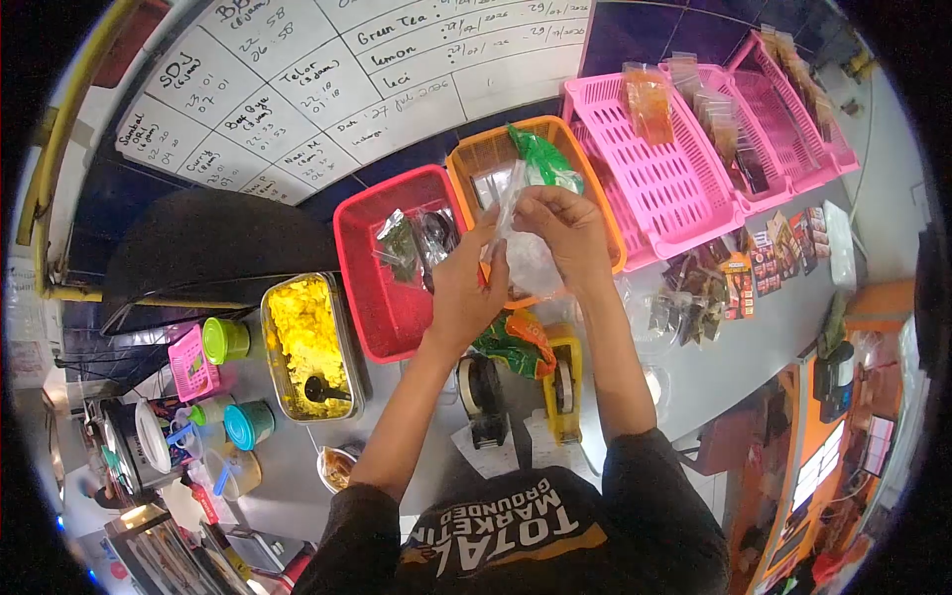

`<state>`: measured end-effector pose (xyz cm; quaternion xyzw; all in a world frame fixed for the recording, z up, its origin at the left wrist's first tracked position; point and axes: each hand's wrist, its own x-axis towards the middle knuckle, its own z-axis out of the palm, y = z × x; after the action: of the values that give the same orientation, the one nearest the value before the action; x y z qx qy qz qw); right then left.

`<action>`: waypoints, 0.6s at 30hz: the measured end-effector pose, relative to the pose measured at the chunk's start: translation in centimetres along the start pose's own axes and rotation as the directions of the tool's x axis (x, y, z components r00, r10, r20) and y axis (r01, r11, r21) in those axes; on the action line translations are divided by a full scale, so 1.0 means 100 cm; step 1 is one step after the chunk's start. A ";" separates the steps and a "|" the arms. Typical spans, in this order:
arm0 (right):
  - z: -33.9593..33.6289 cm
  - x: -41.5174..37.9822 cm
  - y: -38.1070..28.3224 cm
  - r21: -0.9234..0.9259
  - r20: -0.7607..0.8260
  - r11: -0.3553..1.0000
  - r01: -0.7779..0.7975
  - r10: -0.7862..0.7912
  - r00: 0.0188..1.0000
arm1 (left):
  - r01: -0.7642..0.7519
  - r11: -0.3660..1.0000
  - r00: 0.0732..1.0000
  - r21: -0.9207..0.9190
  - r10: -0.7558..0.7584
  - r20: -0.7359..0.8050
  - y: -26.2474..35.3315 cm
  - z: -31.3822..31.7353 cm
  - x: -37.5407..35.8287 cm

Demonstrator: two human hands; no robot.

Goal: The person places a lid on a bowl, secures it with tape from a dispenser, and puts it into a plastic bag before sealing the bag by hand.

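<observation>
Both hands meet over the orange basket (607, 223), with a clear plastic bag (533, 266) between them. My left hand (470, 281) pinches the bag's gathered upper part from the left. On the other side, the fingers and thumb of my right hand (567, 230) are closed on the same plastic. The lower part of the bag looks rounded and whitish; its contents cannot be made out. Behind my right hand, a green packet (543, 157) lies in the orange basket. A red basket (382, 332) holding small clear packets (399, 245) stands beside my left hand.
Two tape dispensers, one black (483, 397) and one yellow (563, 392), sit near my body. To the left is a metal tray of yellow food (307, 332) with a black spoon. Pink baskets (684, 198) with sachets stand at right. A written whiteboard (297, 109) hangs behind.
</observation>
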<state>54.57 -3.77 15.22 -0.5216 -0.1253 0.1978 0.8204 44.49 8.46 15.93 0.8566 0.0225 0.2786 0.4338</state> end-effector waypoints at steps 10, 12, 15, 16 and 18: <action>-0.006 0.000 0.001 0.051 0.021 0.998 -0.024 0.023 1.000 | -0.011 1.000 1.000 0.006 0.011 0.016 0.003 0.000 -0.001; -0.007 0.000 0.001 0.041 0.017 0.999 -0.027 0.026 1.000 | -0.023 1.000 1.000 0.010 0.023 0.015 0.005 -0.001 0.000; -0.008 -0.001 0.000 0.041 0.017 0.999 -0.035 0.034 0.999 | -0.040 0.999 0.999 0.021 0.040 0.010 0.007 -0.001 0.001; -0.008 -0.001 0.001 0.043 0.015 0.998 -0.038 0.037 0.999 | -0.045 0.999 0.999 0.020 0.045 0.008 0.006 -0.001 0.000; -0.008 -0.001 0.001 0.063 0.017 0.997 -0.039 0.038 0.999 | -0.055 0.998 0.998 0.017 0.055 0.005 0.004 0.000 0.000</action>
<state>54.79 -4.47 14.81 -0.4961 -0.1155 0.2214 0.8316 44.39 8.14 16.22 0.8612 0.0002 0.2883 0.4186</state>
